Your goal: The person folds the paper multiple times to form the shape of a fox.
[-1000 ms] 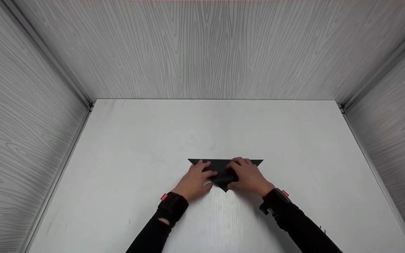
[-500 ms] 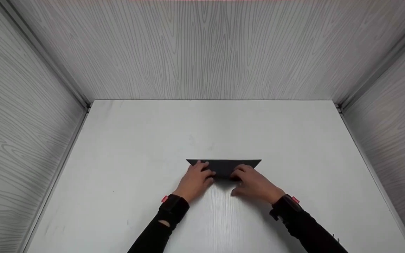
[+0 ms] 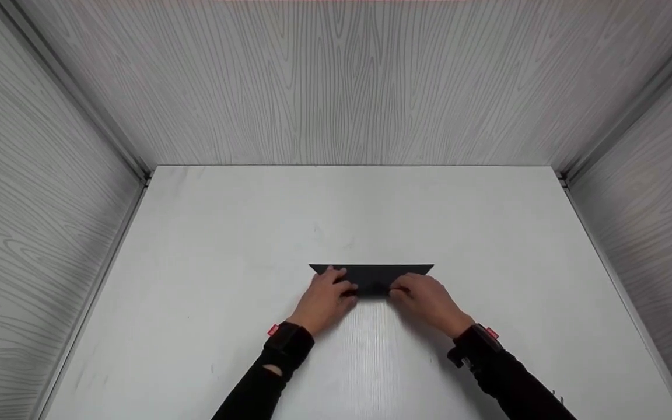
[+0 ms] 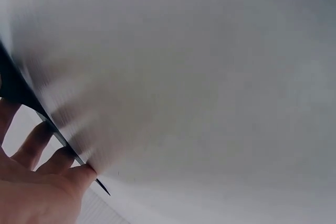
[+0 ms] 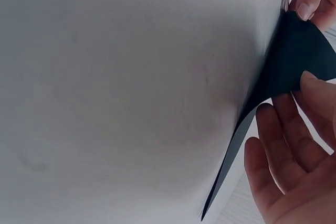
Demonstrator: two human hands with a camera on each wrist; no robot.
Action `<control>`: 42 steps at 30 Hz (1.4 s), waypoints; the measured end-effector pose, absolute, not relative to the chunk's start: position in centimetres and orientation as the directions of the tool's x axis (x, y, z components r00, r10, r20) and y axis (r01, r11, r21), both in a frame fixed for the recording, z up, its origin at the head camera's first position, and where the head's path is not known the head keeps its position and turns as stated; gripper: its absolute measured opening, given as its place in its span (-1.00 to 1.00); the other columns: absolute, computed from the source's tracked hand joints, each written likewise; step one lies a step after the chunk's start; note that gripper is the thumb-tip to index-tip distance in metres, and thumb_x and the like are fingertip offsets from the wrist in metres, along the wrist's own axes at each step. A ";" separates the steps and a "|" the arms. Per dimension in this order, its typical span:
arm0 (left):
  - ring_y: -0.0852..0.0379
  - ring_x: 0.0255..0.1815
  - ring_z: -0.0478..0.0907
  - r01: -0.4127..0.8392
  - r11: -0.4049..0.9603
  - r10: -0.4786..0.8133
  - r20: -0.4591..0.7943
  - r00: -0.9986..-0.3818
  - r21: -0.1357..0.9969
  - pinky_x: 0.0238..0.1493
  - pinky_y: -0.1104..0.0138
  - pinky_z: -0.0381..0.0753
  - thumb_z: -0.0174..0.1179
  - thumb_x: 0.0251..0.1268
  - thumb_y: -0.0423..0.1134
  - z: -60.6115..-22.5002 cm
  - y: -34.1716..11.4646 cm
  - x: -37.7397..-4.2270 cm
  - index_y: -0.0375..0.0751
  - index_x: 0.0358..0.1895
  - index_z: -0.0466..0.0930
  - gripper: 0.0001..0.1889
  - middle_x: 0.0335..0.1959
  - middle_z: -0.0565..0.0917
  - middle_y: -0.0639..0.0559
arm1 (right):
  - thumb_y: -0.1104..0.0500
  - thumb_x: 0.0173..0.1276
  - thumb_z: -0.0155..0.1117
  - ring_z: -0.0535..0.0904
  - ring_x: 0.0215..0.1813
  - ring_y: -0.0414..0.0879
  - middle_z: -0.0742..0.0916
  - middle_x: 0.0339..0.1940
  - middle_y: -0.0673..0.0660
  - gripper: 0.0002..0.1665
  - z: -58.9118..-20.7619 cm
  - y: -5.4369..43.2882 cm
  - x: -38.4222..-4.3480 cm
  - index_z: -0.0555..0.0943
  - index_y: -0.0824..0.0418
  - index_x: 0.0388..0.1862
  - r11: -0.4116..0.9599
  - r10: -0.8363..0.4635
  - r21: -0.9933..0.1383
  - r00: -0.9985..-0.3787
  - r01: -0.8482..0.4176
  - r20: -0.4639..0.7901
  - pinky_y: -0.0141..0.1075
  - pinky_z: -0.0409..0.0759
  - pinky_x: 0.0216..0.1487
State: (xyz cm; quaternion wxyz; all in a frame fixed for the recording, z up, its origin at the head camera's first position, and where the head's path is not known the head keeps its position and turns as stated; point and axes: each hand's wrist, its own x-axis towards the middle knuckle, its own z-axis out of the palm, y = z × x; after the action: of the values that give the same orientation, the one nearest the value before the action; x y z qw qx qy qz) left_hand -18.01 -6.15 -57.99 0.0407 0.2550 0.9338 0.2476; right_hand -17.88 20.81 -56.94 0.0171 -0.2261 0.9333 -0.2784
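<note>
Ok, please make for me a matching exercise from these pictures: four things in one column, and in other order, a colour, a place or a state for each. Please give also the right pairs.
Things:
1. Back wall
2. Sheet
3. Right hand
4. Small tags

Descriptions:
A. Red, one at each wrist
B. Holding the right part of the sheet
C. Grey, with wood-grain lines
D. Black, with two pointed far corners

Right pairs: 1-C, 2-D, 3-B, 4-A
</note>
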 end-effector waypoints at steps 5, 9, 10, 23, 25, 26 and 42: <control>-0.31 0.58 0.19 0.403 0.727 0.486 -0.001 -0.874 0.556 0.54 -0.07 0.20 0.26 0.48 0.00 -57.8 -6.2 -18.3 -0.14 0.27 0.64 -0.56 0.48 0.43 -0.21 | 0.18 0.44 0.41 0.68 -0.17 -0.12 0.78 -0.22 0.01 -0.92 -57.3 20.5 -18.4 0.76 0.16 -0.17 0.743 -0.361 -0.571 -0.928 -0.349 0.097 -0.13 0.65 -0.09; -0.30 0.60 0.16 0.385 0.703 0.493 -0.021 -0.870 0.598 0.56 -0.12 0.10 0.24 0.47 0.06 -57.8 -6.2 -18.6 -0.14 0.39 0.52 -0.45 0.50 0.42 -0.21 | 0.19 0.44 0.41 0.64 -0.25 -0.16 0.78 -0.25 0.02 -0.94 -57.3 20.2 -18.9 0.73 0.18 -0.19 0.748 -0.312 -0.596 -0.947 -0.292 0.073 -0.17 0.63 -0.17; -0.29 0.61 0.14 0.381 0.700 0.496 -0.027 -0.868 0.604 0.57 -0.14 0.08 0.23 0.48 0.07 -57.8 -6.2 -18.7 -0.11 0.43 0.48 -0.42 0.51 0.41 -0.20 | 0.20 0.44 0.41 0.64 -0.26 -0.16 0.78 -0.26 0.03 -0.93 -57.3 20.1 -19.1 0.73 0.18 -0.19 0.751 -0.308 -0.596 -0.949 -0.286 0.067 -0.17 0.63 -0.17; -0.38 0.61 0.06 0.459 0.707 0.570 -0.050 -0.820 0.537 0.52 -0.26 0.07 0.25 0.44 0.18 -57.7 -6.3 -18.6 0.24 0.61 0.23 -0.26 0.53 0.31 -0.26 | 0.24 0.46 0.36 0.61 -0.32 -0.14 0.77 -0.32 0.08 -0.91 -57.3 19.0 -20.2 0.73 0.26 -0.21 0.789 -0.257 -0.576 -0.966 -0.216 0.010 -0.16 0.61 -0.20; -0.41 0.61 0.07 0.475 0.712 0.578 -0.047 -0.815 0.517 0.50 -0.29 0.10 0.25 0.43 0.19 -57.7 -6.3 -18.5 0.24 0.60 0.27 -0.28 0.53 0.30 -0.29 | 0.24 0.47 0.36 0.60 -0.33 -0.12 0.76 -0.33 0.08 -0.91 -57.4 18.9 -20.3 0.73 0.27 -0.21 0.796 -0.250 -0.570 -0.968 -0.205 0.000 -0.16 0.61 -0.20; -0.40 0.61 0.06 0.478 0.717 0.579 -0.052 -0.814 0.508 0.50 -0.29 0.09 0.25 0.43 0.20 -57.7 -6.2 -18.5 0.24 0.60 0.27 -0.28 0.53 0.28 -0.29 | 0.24 0.47 0.36 0.60 -0.33 -0.12 0.76 -0.33 0.09 -0.90 -57.4 18.9 -20.4 0.73 0.28 -0.21 0.798 -0.249 -0.566 -0.969 -0.205 0.000 -0.16 0.60 -0.21; -0.39 0.63 0.00 0.480 0.743 0.566 -0.055 -0.823 0.466 0.53 -0.27 0.05 0.19 0.44 0.24 -58.1 -6.3 -18.0 0.20 0.56 0.37 -0.33 0.55 0.26 -0.29 | 0.21 0.50 0.33 0.59 -0.33 -0.12 0.76 -0.32 0.09 -0.86 -57.3 18.1 -20.8 0.73 0.28 -0.18 0.810 -0.199 -0.576 -0.976 -0.113 -0.088 -0.18 0.58 -0.22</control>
State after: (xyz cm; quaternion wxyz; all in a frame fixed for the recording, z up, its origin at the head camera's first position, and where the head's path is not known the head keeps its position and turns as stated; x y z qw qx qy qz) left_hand -17.96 -6.29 -58.06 0.0967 0.2814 0.9286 0.2215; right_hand -20.84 18.15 -57.29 0.0719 -0.0822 0.9485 -0.2974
